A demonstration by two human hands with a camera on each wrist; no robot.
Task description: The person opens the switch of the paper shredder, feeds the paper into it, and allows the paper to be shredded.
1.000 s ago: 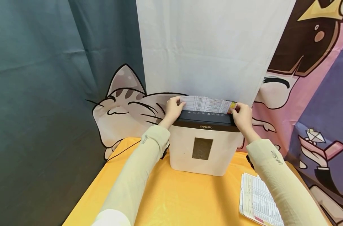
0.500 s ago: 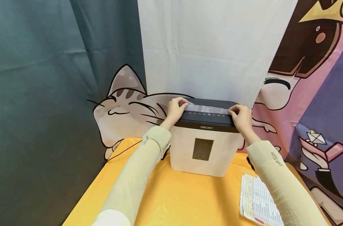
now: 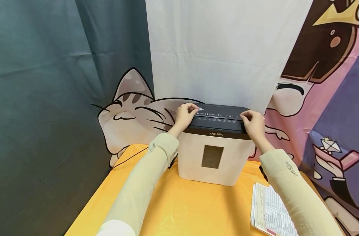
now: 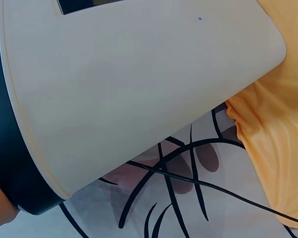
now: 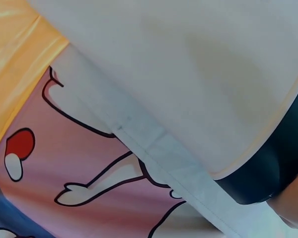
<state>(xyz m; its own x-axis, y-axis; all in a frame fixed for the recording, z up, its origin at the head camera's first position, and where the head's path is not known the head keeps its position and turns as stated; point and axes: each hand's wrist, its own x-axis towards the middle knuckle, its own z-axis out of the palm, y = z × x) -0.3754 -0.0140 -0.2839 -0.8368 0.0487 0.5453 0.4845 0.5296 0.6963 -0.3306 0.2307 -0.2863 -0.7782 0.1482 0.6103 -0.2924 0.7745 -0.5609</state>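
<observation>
A paper shredder (image 3: 216, 157), white with a dark top, stands on the yellow cloth. My left hand (image 3: 186, 114) rests at the left end of the dark top, index finger and thumb curled together near the feed slot (image 3: 218, 117). At the right end, my right hand (image 3: 254, 124) has its thumb and index finger curled together in the same way. I see no paper between the fingers of either hand. In both wrist views only a small part of each hand shows beside the shredder's dark rim.
A stack of printed sheets (image 3: 271, 206) lies on the yellow cloth (image 3: 194, 209) at the right, partly behind my right forearm. A black cord (image 3: 129, 158) runs to the left of the shredder. Printed curtains (image 3: 223, 52) hang close behind it.
The printed sheet held between both hands sank into the shredder's slot and is no longer visible. Both hands came down slightly with it and now stay at the ends of the slot.
</observation>
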